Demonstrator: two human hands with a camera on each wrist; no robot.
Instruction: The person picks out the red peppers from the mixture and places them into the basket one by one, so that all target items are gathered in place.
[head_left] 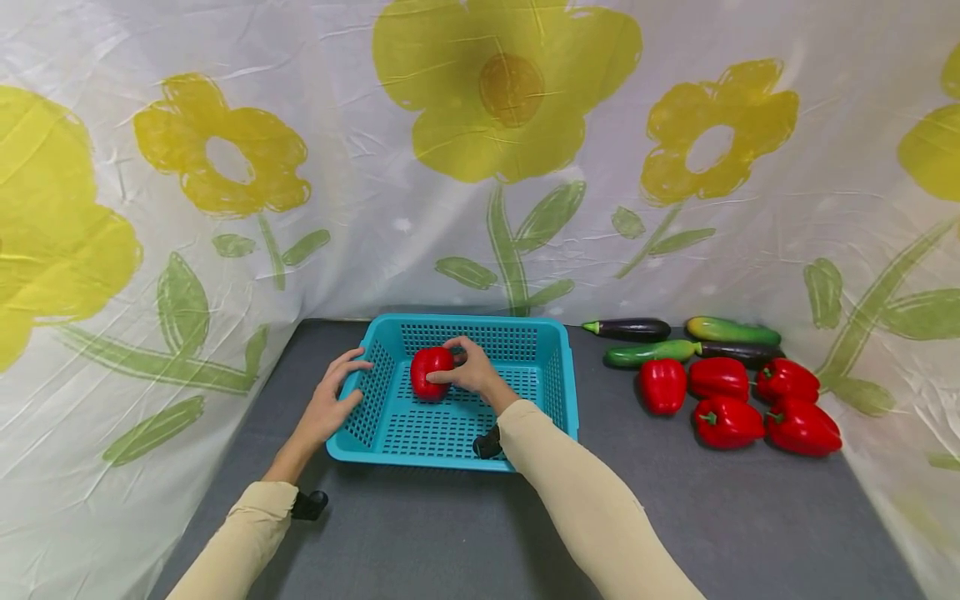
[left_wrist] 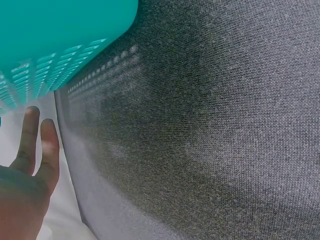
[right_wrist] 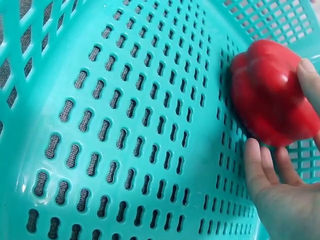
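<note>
A teal slotted basket (head_left: 555, 392) stands on the grey mat in the middle of the head view. Inside it, near the far left, is a red bell pepper (head_left: 429, 372). My right hand (head_left: 471, 369) grips that pepper just above the basket floor. In the right wrist view the thumb lies over the red bell pepper (right_wrist: 267, 95) and the fingers (right_wrist: 260, 167) curl beneath it, over the basket (right_wrist: 125, 125) floor. My left hand (head_left: 332, 402) rests against the basket's left wall, thumb at the rim. In the left wrist view its fingers (left_wrist: 35, 142) lie straight beside the basket (left_wrist: 60, 30).
To the basket's right lie several loose red peppers (head_left: 726, 421). Behind them are a green cucumber (head_left: 648, 353) and a dark eggplant (head_left: 630, 328). The grey mat (head_left: 420, 533) is bare in front. A flower-printed cloth (head_left: 480, 167) walls in the back and sides.
</note>
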